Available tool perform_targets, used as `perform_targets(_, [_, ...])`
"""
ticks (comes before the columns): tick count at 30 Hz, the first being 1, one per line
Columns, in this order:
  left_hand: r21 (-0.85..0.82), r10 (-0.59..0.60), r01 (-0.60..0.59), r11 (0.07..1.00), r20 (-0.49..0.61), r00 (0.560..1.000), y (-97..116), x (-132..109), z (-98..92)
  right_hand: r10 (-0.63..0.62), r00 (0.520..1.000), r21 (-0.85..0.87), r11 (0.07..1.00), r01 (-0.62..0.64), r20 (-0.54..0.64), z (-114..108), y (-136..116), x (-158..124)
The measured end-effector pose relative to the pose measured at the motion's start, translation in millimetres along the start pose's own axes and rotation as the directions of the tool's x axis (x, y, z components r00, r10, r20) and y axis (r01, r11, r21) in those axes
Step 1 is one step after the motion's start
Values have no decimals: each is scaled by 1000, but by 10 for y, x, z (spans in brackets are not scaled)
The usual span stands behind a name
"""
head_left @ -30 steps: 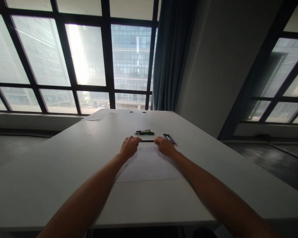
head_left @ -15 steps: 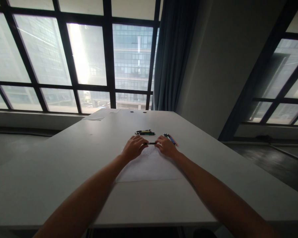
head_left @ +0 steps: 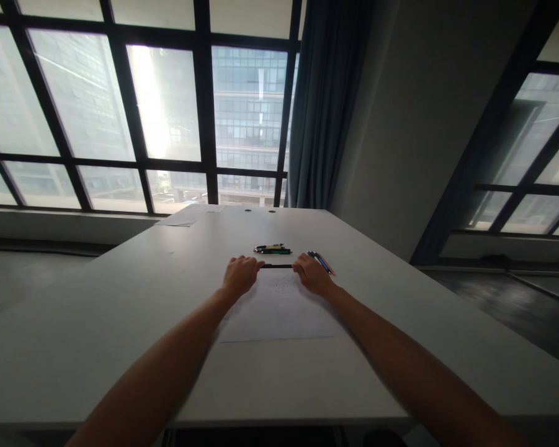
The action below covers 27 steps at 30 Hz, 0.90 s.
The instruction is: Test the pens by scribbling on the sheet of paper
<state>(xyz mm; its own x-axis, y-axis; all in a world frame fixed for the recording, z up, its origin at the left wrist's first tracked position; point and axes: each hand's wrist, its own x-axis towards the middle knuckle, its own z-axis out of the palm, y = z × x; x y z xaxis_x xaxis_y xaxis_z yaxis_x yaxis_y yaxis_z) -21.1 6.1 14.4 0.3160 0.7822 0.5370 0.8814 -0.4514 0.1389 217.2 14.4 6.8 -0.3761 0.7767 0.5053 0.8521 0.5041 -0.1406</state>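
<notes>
A slim dark pen [head_left: 278, 266] lies level between my two hands, above the far part of a white sheet of paper [head_left: 279, 316]. My left hand [head_left: 240, 273] is closed on the pen's left end, and my right hand [head_left: 311, 273] grips its right end. Small faint marks show on the paper just below the pen. Beyond my hands is a small pile of pens [head_left: 273, 249], black, green and yellowish. Right beside my right hand lie a few more pens [head_left: 321, 262], blue, dark and reddish.
The long white table [head_left: 121, 347] reaches toward the windows. Loose papers [head_left: 181, 216] lie at its far left corner, and two dark round spots [head_left: 272, 212] sit near its far edge. A blue curtain [head_left: 321, 112] hangs behind.
My left hand has moved left and closed up more, so a longer stretch of the pen shows between the hands. My right hand has hardly moved.
</notes>
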Motion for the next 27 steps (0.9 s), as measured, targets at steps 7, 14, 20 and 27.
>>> perform_targets(7, [6, 189, -189, 982, 44, 981, 110, -23, -30, -41, 999, 55, 998, 42, -22, 12, -101, -10])
perform_targets(14, [-49, 81, -75, 996, 135, 988, 82, -26, -9, -9, 1000, -5, 1000, 9, 29, 0, -63, -4])
perform_targets(20, [-64, 100, -92, 994, 155, 983, 60, -37, 9, -69, 995, -45, 996, 72, 71, 8, -103, -10])
perform_targets(27, [0, 71, -71, 997, 66, 995, 62, -15, -20, -25, 994, -26, 999, 28, 104, -58, -101, 7])
